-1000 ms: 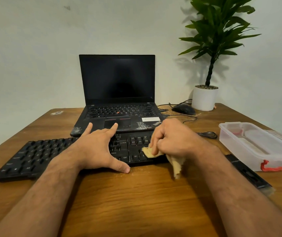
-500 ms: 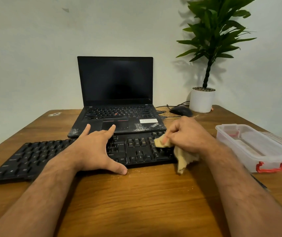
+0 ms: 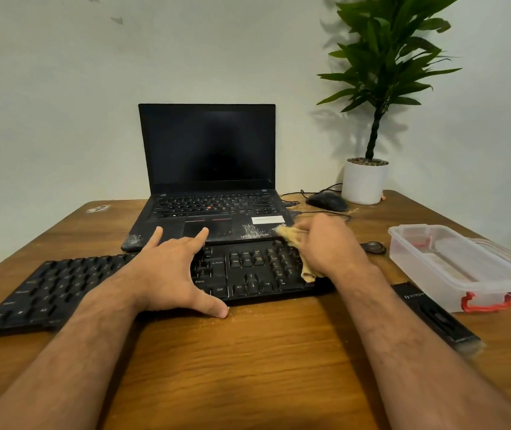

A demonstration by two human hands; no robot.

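Note:
A black external keyboard (image 3: 61, 290) lies across the wooden table (image 3: 248, 367) in front of me. My left hand (image 3: 173, 271) rests flat on its middle with the fingers spread and the thumb on the table by the front edge. My right hand (image 3: 328, 243) grips a tan cloth (image 3: 293, 238) and holds it on the number pad at the keyboard's right end, near the back row. Part of the cloth hangs out below the hand over the keys.
An open black laptop (image 3: 207, 169) with a dark screen stands behind the keyboard. A black mouse (image 3: 327, 201) and a potted plant (image 3: 364, 181) sit at the back right. A clear plastic box (image 3: 452, 265) with a red latch, a flat black device (image 3: 434, 318) and a small round black object (image 3: 372, 247) lie to the right.
My right hand has slid the cloth from the keyboard's front edge up and to the right, to the back of the number pad. My left hand has stayed in place.

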